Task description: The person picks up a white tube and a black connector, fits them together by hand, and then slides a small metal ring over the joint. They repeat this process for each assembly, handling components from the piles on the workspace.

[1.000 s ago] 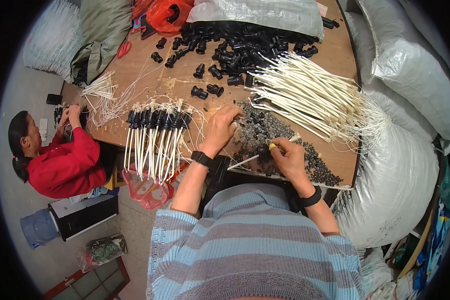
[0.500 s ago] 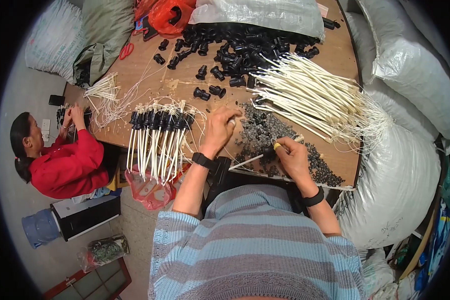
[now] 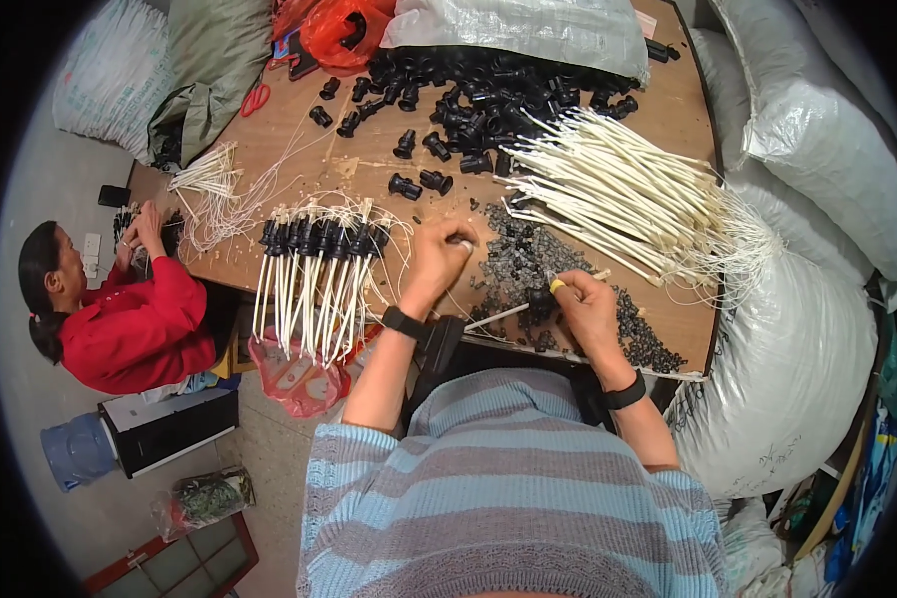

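My left hand [image 3: 436,261] is closed above the table, left of the pile of small dark pieces. A little whitish thing shows at its fingertips, too small to name. My right hand [image 3: 588,311], with a yellow band on one finger, is closed at the near table edge. Its fingers pinch at a black socket [image 3: 539,302], from which a white sleeved wire [image 3: 496,318] sticks out to the left. Small dark and clear plastic pieces [image 3: 516,249] lie around and between the hands. Left of my left hand, several black sockets with white sleeved wires [image 3: 321,239] lie in a row over the table edge.
Loose black sockets [image 3: 478,110] are heaped at the back before a white sack [image 3: 528,30]. A bundle of white sleeved wires [image 3: 618,189] lies right. Red scissors [image 3: 255,99] lie far left. A person in red [image 3: 140,324] works at the left. Full sacks [image 3: 777,369] crowd the right side.
My right hand has shifted slightly right, and the socket with its white sleeved wire has moved a little up and right. My left hand stays nearly in place, fingers still closed.
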A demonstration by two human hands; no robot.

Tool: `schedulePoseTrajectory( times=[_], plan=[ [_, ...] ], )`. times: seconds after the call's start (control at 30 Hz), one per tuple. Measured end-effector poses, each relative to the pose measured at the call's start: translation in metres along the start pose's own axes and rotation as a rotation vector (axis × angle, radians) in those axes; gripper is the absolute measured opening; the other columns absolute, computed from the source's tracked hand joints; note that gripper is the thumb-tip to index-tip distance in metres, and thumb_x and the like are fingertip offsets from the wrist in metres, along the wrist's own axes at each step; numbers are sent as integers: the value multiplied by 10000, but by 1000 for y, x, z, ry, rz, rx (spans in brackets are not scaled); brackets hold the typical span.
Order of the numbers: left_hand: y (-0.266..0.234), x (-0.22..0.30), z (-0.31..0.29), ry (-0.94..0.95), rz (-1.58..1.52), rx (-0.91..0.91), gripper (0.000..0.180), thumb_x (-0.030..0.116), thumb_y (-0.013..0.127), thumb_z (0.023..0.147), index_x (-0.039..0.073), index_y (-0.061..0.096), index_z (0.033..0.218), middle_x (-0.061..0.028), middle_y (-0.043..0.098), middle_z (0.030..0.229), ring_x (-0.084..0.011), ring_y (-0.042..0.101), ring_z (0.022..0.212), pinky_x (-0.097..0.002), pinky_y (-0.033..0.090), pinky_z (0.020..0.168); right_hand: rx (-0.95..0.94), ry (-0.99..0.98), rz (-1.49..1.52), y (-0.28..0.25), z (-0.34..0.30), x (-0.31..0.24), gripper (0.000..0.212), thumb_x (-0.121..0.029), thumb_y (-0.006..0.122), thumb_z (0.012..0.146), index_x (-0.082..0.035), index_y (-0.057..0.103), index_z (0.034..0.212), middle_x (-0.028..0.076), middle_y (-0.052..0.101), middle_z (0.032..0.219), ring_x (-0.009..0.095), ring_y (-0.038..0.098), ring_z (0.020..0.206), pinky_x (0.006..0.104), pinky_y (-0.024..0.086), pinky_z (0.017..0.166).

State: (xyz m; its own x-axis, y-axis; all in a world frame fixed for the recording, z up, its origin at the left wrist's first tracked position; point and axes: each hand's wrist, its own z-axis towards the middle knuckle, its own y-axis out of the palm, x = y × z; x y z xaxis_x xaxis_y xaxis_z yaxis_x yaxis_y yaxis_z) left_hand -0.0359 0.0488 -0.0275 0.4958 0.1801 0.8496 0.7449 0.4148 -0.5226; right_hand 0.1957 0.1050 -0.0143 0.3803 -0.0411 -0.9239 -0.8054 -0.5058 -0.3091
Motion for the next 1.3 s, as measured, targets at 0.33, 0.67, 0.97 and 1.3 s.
schedulePoseTrajectory(
  times=[0.33,0.67,0.97,1.3],
  plan=[
    [58,52,-44,28,-375,167,302,-108,596,736,21,606,1008,-13,626,856,-89,629,823,-222,505,755,-133,-21,228,17,3,-2,109,-72,641,846,0,684,915,-61,538,589,8,431,536,217,323,468],
    [55,45,-45,-96,-491,44,363,-107,595,741,-4,624,1087,-38,651,944,-96,638,850,-226,517,776,-21,-188,225,20,3,6,113,-110,645,866,-12,687,905,-39,551,603,27,453,531,230,355,472],
    [45,42,-43,-162,-466,-69,147,-28,627,744,6,705,864,-40,676,753,-80,613,665,-215,478,609,82,-399,-149,20,-2,-1,98,-121,667,817,-73,696,898,113,585,597,224,559,477,307,431,480],
    [36,47,-46,118,2,183,170,-24,604,655,25,667,805,-75,618,796,-199,590,683,-282,468,644,25,-327,-273,9,-8,-11,170,-132,709,833,-55,665,978,-19,515,574,40,477,522,235,381,481]
  ],
)
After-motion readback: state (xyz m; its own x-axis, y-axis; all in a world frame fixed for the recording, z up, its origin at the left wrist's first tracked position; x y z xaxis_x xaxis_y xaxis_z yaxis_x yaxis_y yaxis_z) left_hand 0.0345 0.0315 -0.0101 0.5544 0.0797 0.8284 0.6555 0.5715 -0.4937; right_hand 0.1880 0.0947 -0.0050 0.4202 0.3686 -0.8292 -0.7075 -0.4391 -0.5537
